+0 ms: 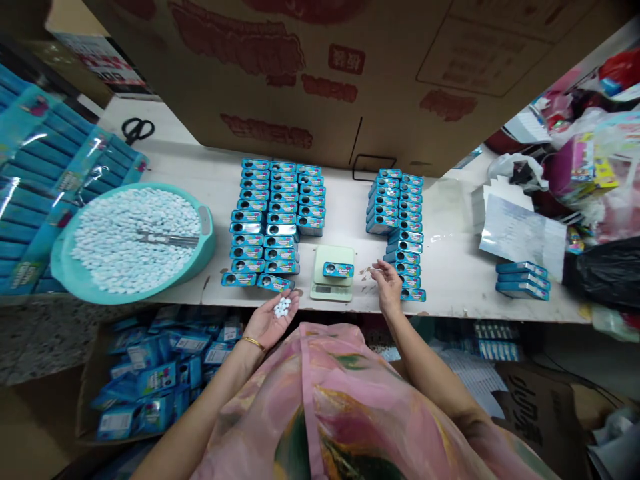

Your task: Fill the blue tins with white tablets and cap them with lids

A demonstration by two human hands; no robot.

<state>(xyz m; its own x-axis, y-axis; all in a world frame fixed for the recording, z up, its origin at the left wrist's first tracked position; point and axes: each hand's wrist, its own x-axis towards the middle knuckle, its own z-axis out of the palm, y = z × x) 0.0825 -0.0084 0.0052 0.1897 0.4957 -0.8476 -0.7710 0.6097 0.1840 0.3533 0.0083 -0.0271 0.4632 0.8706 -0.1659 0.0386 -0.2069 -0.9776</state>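
Several small white candies (282, 307) rest in the cupped palm of my left hand (270, 321), below the left rows of blue tins (247, 252). One blue tin (339, 270) lies flat on a pale green scale (332, 257) between my hands. My right hand (389, 283) is just right of the scale, beside the right rows of tins (404, 247). Its fingers are loosely bent and apart, with nothing seen in them. A turquoise basin (207, 243) full of white candies, with a metal scoop (170, 239) lying on them, stands at the left.
A large cardboard box (325, 87) stands behind the tins. Black scissors (137, 130) lie at the back left. Three tins (523, 280) and papers (523, 230) are on the right, near plastic bags. Below the table edge, a carton holds blue packets (155, 377).
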